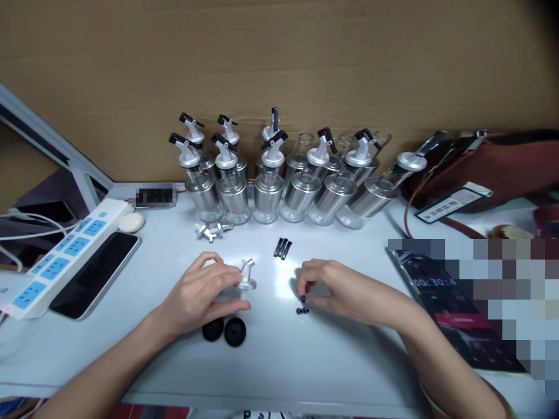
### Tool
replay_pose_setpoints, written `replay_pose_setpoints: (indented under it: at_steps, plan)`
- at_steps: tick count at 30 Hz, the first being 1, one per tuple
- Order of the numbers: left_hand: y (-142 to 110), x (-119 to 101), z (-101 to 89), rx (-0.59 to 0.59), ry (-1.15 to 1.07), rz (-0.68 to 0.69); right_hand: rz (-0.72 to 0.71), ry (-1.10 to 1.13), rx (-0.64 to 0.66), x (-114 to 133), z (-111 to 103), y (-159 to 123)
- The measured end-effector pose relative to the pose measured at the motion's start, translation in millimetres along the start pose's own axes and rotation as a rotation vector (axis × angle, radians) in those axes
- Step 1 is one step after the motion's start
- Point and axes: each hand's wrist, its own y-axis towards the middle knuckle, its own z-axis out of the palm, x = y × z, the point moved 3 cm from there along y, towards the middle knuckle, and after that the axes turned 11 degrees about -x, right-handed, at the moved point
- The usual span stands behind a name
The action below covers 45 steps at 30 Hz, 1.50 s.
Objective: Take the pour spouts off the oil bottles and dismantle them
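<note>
My left hand (pixel 198 294) has its fingers and thumb around the lower part of a silver pourer spout (pixel 247 278), which is upright with no black lever on it. Part of that grip is hidden. My right hand (pixel 321 285) is pinched at the tabletop on a tiny black stopper (pixel 303 298), beside a few more small black stoppers (pixel 302 311). Two round black rubber discs (pixel 235 331) lie below my left hand. Between and beyond the hands are three black levers (pixel 283 248). More loose silver spouts (pixel 212 230) lie farther left.
Several glass bottles with steel sleeves (pixel 268 195) stand in rows at the back, many topped by pourers. At left are a power strip (pixel 61 256), a phone (pixel 96 273) and a white round case (pixel 131 222). A tablet-like screen (pixel 454 308) and a brown bag (pixel 510 163) are at right.
</note>
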Motion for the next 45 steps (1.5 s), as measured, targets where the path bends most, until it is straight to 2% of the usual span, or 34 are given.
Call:
replay_pose_setpoints:
  at_steps: [4,7,15,20,30,37,45]
  plan:
    - [0.6,-1.3,1.8,0.026,-0.028,-0.038,0.046,0.042,-0.079,6.6,-1.5,3.2]
    - [1.7,-4.0,4.2,0.065,-0.026,-0.059,0.019,0.14,-0.164,11.6,0.1,7.5]
    - [2.8,-10.1,6.3,0.121,0.011,-0.041,-0.106,0.336,-0.572,20.0,10.3,13.3]
    - [1.1,-9.4,6.4,0.105,-0.013,-0.073,-0.036,0.422,-0.7,18.6,18.7,11.9]
    - [2.6,-17.5,9.6,0.088,0.0,-0.139,-0.245,0.377,-0.755,27.7,20.1,9.1]
    - [1.1,-14.9,9.1,0.086,-0.008,-0.153,-0.253,0.355,-0.777,30.3,19.1,7.5]
    - [-2.4,-14.0,12.1,0.103,-0.049,-0.166,-0.231,0.376,-0.742,31.2,21.5,8.9]
